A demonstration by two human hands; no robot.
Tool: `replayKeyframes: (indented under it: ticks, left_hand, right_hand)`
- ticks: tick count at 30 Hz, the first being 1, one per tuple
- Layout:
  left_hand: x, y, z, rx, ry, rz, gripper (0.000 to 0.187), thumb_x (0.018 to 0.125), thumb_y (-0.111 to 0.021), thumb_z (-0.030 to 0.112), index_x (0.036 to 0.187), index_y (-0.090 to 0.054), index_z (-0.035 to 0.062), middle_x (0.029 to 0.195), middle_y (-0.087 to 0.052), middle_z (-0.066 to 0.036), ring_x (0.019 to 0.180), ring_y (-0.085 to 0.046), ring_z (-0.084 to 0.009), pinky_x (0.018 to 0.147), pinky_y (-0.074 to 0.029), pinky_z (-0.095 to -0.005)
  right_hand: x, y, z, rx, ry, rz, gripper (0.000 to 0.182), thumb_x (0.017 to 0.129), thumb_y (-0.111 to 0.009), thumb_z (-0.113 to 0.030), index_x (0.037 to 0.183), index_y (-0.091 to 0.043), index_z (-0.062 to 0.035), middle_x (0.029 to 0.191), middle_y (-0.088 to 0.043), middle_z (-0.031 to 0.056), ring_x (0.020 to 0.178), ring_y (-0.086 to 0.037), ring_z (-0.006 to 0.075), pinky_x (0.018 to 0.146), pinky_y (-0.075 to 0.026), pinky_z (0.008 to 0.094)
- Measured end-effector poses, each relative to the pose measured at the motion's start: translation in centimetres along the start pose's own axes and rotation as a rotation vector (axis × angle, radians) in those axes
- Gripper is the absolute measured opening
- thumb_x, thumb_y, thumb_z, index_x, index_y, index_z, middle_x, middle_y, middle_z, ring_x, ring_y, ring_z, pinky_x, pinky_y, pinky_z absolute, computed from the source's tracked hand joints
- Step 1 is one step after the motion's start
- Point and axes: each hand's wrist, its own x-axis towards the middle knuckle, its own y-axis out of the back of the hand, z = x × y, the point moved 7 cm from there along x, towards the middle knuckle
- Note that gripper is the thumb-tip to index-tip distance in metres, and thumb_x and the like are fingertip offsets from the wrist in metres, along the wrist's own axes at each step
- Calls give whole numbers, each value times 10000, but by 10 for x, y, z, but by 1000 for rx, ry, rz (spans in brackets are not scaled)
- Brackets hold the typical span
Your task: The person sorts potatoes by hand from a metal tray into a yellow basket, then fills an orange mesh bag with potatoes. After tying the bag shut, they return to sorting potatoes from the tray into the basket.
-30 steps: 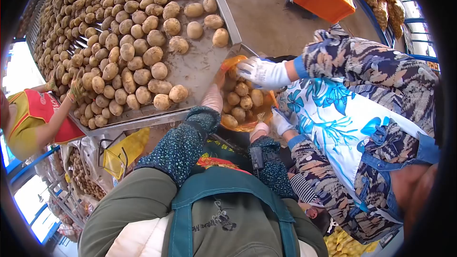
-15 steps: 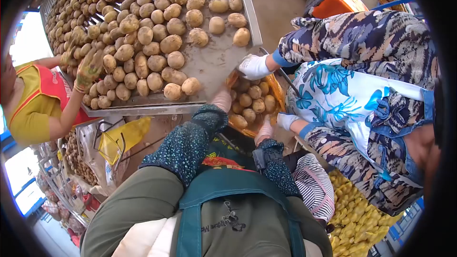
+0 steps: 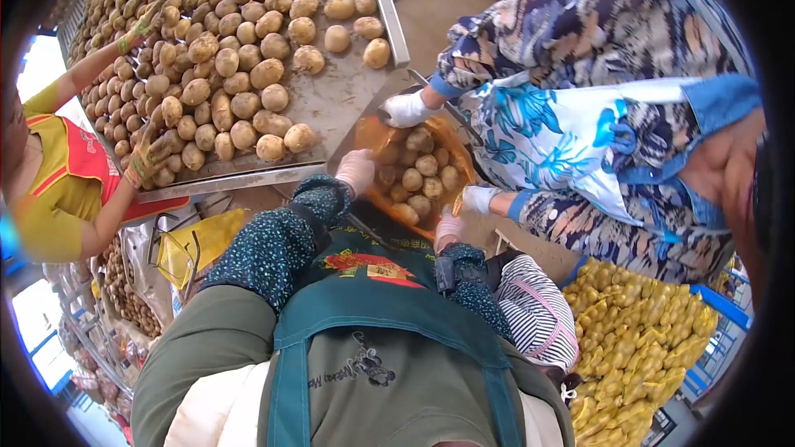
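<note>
An orange mesh bag [image 3: 383,134] hangs in front of me with several potatoes [image 3: 426,165] inside. At its left rim my left hand [image 3: 356,172], in a thin pale glove, has its fingers closed on the mesh. My right hand [image 3: 449,228], gloved the same way, grips the near right edge. Across from me, a co-worker's white-gloved hand [image 3: 406,109] is at the far rim. Their other gloved hand [image 3: 480,199] is at the right edge, close to my right hand. The lower part of the bag is hidden.
A metal sorting table [image 3: 331,120] loaded with potatoes [image 3: 267,73] stands at the upper left. Another co-worker's gloved hand [image 3: 149,153] rests among them. Filled yellow mesh bags [image 3: 633,331] are stacked at the lower right. A yellow bag [image 3: 199,244] hangs below the table.
My left hand has drawn left and the bag's mouth is spread wider, with mesh stretched at the left. The left co-worker's far hand has reached further up over the potatoes. My view has shifted.
</note>
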Motion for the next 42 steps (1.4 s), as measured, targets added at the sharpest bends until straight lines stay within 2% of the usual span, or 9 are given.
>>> replayKeyframes:
  ticks: [4,6,8,10,13,22,24,26,42]
  left_hand:
    - [16,-39,-27,95,-238,18,205,890,-586,149,991,-759,105,936,-731,-163,971,-698,-341,859,-558,-419]
    - [27,-54,-51,-357,-272,-24,181,877,-609,138,961,-756,71,858,-725,-134,906,-710,-321,787,-574,-395]
    - [13,-58,-37,849,-716,33,169,889,-607,113,950,-749,44,824,-720,-123,879,-713,-339,735,-569,-410]
    - [15,-34,-60,0,-133,123,156,908,-608,124,916,-749,58,772,-698,-119,839,-709,-346,690,-551,-417]
    - [-40,15,10,-169,-25,32,197,888,-575,52,994,-730,-9,871,-731,-164,849,-702,-285,770,-549,-384]
    - [-55,-1,29,-11,-243,24,161,903,-635,173,999,-699,61,899,-702,-125,830,-668,-333,748,-541,-400]
    - [-17,-11,-8,89,-387,39,186,903,-603,137,1049,-680,51,857,-684,-106,783,-655,-306,706,-531,-403]
    - [-47,3,-1,-477,168,14,210,895,-582,113,1069,-675,42,829,-662,-82,717,-630,-253,643,-516,-383]
    - [-25,22,-12,-546,294,-74,234,880,-612,102,1113,-602,103,855,-615,-85,541,-526,-214,419,-420,-368]
  right_hand:
    - [-3,12,2,-53,0,0,687,971,-535,-590,1218,-648,41,1139,-679,318,1134,-625,454,938,-492,464]
    - [-13,25,0,33,62,68,643,975,-542,-556,1209,-653,33,1133,-686,304,1129,-628,449,933,-494,460]
    - [-24,30,-3,199,112,33,544,984,-559,-484,1145,-674,23,1115,-703,268,1108,-639,434,919,-498,451]
    - [-5,6,10,484,94,-13,508,989,-562,-466,1100,-685,14,1088,-705,270,1092,-643,430,908,-501,445]
    - [70,-63,41,7,310,65,514,975,-585,-478,1077,-690,15,1029,-710,276,1050,-654,439,874,-507,460]
    - [26,-2,9,224,211,51,565,900,-658,-557,988,-702,-1,946,-706,286,967,-661,463,837,-517,494]
    - [87,-73,30,46,398,27,535,934,-617,-538,979,-703,-12,943,-697,296,965,-655,469,838,-515,498]
    - [52,-50,16,158,281,56,518,951,-598,-522,983,-703,-16,945,-697,292,967,-654,466,835,-515,496]
    - [-52,9,-25,411,86,52,415,976,-595,-433,1054,-682,-35,974,-688,271,961,-639,470,822,-506,512]
